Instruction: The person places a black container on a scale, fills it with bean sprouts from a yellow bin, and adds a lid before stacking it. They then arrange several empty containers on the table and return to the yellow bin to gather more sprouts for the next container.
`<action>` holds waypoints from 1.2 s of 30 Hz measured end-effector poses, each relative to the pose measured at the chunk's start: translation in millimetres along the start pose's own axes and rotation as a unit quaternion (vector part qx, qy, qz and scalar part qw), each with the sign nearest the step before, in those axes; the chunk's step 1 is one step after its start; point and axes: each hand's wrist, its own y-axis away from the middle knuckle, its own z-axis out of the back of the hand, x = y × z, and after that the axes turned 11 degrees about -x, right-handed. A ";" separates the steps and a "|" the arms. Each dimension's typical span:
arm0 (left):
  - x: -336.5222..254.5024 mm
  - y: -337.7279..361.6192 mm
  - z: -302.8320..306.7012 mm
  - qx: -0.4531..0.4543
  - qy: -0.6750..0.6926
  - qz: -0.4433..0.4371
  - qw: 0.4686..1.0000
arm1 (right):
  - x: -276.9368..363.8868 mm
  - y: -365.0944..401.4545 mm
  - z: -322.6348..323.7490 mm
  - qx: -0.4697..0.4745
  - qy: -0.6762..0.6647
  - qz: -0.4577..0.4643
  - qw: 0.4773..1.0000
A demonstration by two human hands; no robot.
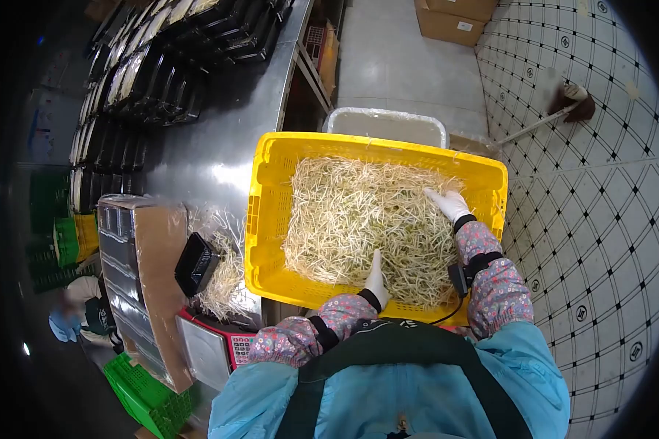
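Note:
A yellow plastic crate (255,241) holds a thick heap of bean sprouts (359,212), pale stems with some green tips. My left hand (376,284), in a white glove, reaches over the near side of the crate. It touches the sprouts with its visible fingers stretched out, and part of it is hidden. Against the right side of the heap lies my right hand (450,204), also white-gloved, its fingers extended over the sprouts. Neither hand shows a gripped bunch. Dark bands circle both flowered sleeves, and a small black device (458,280) sits at the right wrist.
Left of the crate, a black tray (196,264) leans beside loose sprouts on the steel table (223,135). A red scale (211,347), a cardboard box (157,271) and stacked black trays (150,84) stand nearby. Another person (88,307) is at far left, near a green crate (146,395).

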 end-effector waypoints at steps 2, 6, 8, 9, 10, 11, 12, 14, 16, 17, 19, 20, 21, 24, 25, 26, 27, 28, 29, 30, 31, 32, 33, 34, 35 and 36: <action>3.8 0.7 -0.9 0.003 0.025 -0.010 1.000 | -5.6 -4.9 -9.8 -0.029 0.004 -0.004 1.000; -1.3 4.2 -15.2 -0.044 0.045 -0.026 0.998 | -12.2 15.8 -10.0 -0.004 0.025 -0.004 1.000; -5.4 4.2 -18.5 -0.019 0.070 -0.020 0.997 | -8.3 40.5 -3.4 -0.022 0.024 -0.002 0.999; -5.0 -1.3 -14.8 -0.028 0.066 -0.027 0.997 | -8.2 48.4 -2.8 -0.023 0.025 -0.002 0.999; -3.6 -13.2 -7.5 -0.038 0.062 -0.034 0.997 | -7.8 53.0 -1.8 -0.016 0.023 -0.003 1.000; -2.4 -25.7 -0.4 -0.049 0.058 -0.042 0.996 | -5.9 51.9 -0.7 -0.016 0.019 -0.003 1.000; -5.1 -21.9 -4.3 -0.082 0.041 -0.038 0.995 | -5.3 51.7 -0.3 -0.016 0.015 -0.004 1.000; -5.2 -12.4 -11.1 -0.066 0.044 -0.032 0.996 | -3.4 53.3 -2.1 -0.023 0.022 -0.003 0.999; -5.6 -22.1 -6.2 -0.047 0.032 -0.034 0.998 | -4.3 53.3 -2.0 -0.015 0.022 -0.007 1.000; -3.9 -36.5 2.9 -0.068 0.018 -0.035 0.997 | -7.2 56.8 -3.1 -0.010 0.020 -0.011 1.000; -1.5 -59.3 13.5 -0.087 -0.007 -0.042 0.995 | -14.4 61.6 -5.1 -0.008 -0.009 -0.016 1.000; -1.2 -63.4 15.0 -0.086 -0.017 -0.048 0.995 | -21.0 61.2 -9.4 -0.019 -0.012 -0.017 1.000; -0.9 -56.6 10.2 -0.066 -0.023 -0.057 0.996 | -25.3 64.0 -12.5 -0.030 -0.012 -0.019 0.999; -4.6 -37.0 -5.9 -0.044 -0.034 -0.075 0.996 | -40.0 68.2 -5.0 -0.070 -0.058 -0.012 0.996; -5.7 -32.8 -10.6 -0.043 -0.037 -0.079 0.995 | -31.5 75.3 1.7 -0.073 -0.072 -0.013 0.995; -7.2 -29.5 -15.9 -0.042 -0.040 -0.086 0.995 | -25.9 85.5 12.5 -0.078 -0.098 -0.016 0.992; -8.0 -27.5 -18.1 -0.024 -0.046 -0.083 0.995 | -26.7 82.9 10.1 -0.084 -0.103 -0.017 0.991; -9.0 -25.3 -19.9 0.003 -0.056 -0.061 0.997 | -32.4 76.8 6.9 -0.089 -0.108 -0.019 0.990; -8.3 -21.5 -23.2 -0.047 -0.092 -0.062 0.993 | -35.7 71.5 3.9 -0.097 -0.111 -0.019 0.989; -8.2 -41.4 -14.6 -0.013 -0.076 -0.046 0.996 | -35.7 68.1 -1.5 -0.087 -0.106 -0.002 0.991; -8.5 -49.4 -10.6 0.000 -0.068 -0.040 0.997 | -35.7 65.3 -5.6 -0.087 -0.092 -0.014 0.992; -8.6 -57.8 -6.2 0.014 -0.061 -0.035 0.997 | -36.5 63.1 -10.2 -0.085 -0.079 -0.026 0.993; -10.6 -52.1 -8.9 0.008 -0.062 -0.040 0.997 | -38.4 61.0 -16.1 -0.081 -0.067 -0.039 0.994; -12.7 -49.6 -9.8 0.002 -0.062 -0.046 0.997 | -45.5 57.6 -20.5 -0.079 -0.097 -0.042 0.991; -12.8 -46.3 -9.4 0.016 -0.064 -0.057 0.996 | -54.8 58.3 -26.4 -0.075 -0.152 -0.033 0.985; -11.2 -45.0 -8.3 0.031 -0.066 -0.067 0.995 | -66.3 62.7 -33.0 -0.072 -0.208 -0.024 0.975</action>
